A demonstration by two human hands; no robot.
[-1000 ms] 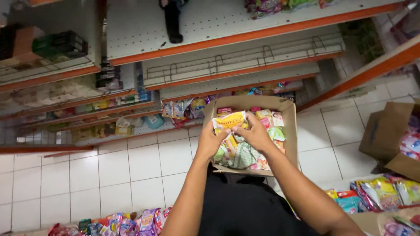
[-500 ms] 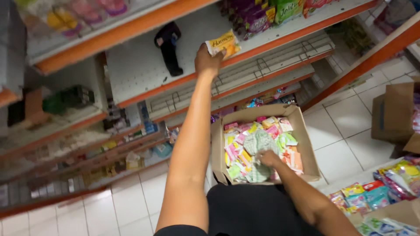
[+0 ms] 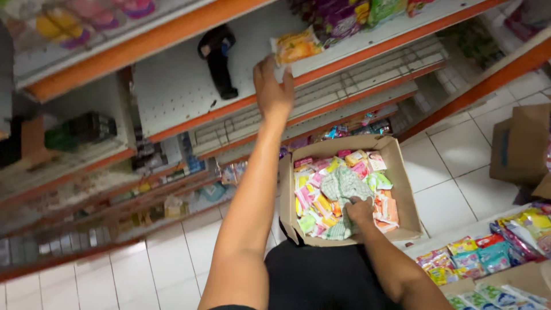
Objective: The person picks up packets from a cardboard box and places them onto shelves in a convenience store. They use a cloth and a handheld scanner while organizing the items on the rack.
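The left hand [image 3: 274,92] reaches up toward twelve o'clock and its fingers pinch the lower edge of a yellow-orange snack packet [image 3: 296,47], which lies on the white shelf [image 3: 172,86] with the orange front lip. On that shelf, at about ten o'clock from the packet, a black handheld tool [image 3: 219,60] rests on its own, and at one o'clock from the packet stand purple and green bags [image 3: 356,14]. Below, an open cardboard box [image 3: 402,178] sits against the person's lap, full of small pink, yellow and green sachets [image 3: 321,195]. The right hand [image 3: 360,210] is down inside the box, at its five o'clock side, lying on the sachets; its fingers seem curled, though I cannot tell whether they grip one. More colourful packets [image 3: 488,258] lie at four o'clock from the box.
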